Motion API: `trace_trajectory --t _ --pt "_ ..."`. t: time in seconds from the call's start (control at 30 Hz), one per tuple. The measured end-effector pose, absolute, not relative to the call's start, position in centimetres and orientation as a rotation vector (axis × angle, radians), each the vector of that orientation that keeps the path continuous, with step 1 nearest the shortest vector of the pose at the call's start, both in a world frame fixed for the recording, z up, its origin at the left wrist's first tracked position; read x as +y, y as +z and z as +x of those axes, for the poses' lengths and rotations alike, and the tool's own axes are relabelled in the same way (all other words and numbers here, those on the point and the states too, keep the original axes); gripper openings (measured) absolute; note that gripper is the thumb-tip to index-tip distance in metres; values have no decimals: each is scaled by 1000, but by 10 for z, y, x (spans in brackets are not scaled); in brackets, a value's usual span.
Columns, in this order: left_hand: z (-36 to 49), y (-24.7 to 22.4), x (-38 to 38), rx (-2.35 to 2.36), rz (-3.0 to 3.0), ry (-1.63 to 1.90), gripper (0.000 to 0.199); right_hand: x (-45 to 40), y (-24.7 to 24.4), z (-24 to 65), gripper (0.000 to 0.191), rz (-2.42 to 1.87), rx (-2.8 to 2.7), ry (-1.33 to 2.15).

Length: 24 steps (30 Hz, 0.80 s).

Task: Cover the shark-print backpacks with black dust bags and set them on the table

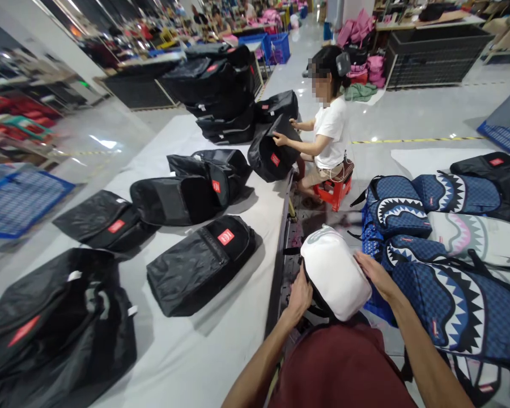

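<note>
A white backpack [335, 272] with a grey print at its top end and black edging is held in front of my body, beside the table's edge. My left hand [300, 293] grips its left side, fingers wrapped over the dark edge. Against its right side lies my right hand [376, 276], fingertips on the white surface and partly hidden; whether they grip is unclear. Nearest on the white table [242, 345] is a black backpack [199, 266] with a red label.
More black backpacks [178, 198] and a tall stack [216, 85] occupy the table. A seated person [331, 124] on a red stool [335, 190] handles a black bag [272, 150]. To my right lie blue shark-mouth backpacks [446, 300] and a white one [484, 238].
</note>
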<state>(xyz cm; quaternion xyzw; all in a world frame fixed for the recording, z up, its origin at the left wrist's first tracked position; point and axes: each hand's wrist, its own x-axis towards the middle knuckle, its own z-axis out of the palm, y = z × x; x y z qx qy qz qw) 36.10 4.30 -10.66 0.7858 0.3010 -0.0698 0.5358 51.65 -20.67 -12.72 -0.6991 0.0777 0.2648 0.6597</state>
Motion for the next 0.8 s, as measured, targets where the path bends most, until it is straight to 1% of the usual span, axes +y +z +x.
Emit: trace_trajectory --t 0.07,0.1,0.2,0.3,0.4,0.5,0.6,0.7,0.8 --pt "366 -108 40 701 1862 -162 91 -196 -120 513 73 -1722 -16 578" --pt "367 -107 37 699 1859 -157 93 -191 -119 509 74 -1822 -53 554" --pt "366 -105 29 693 1860 -142 99 -184 -128 489 56 -2050 -43 508" --pt "367 -95 29 670 1887 -163 101 -184 -138 471 53 -2173 -66 437" --pt "374 -70 37 693 1942 -197 95 -179 -128 467 48 -2274 -107 357" --pt "384 -28 42 701 2026 -131 83 -169 -89 480 44 -2253 -123 235" --pt "385 25 37 592 1957 59 80 -172 -27 505 48 -2176 -12 54" --pt "373 71 27 293 1793 285 78 -195 42 528 60 -2103 141 -136" --pt "360 89 23 140 1782 551 68 -237 98 545 77 -2054 299 -337"
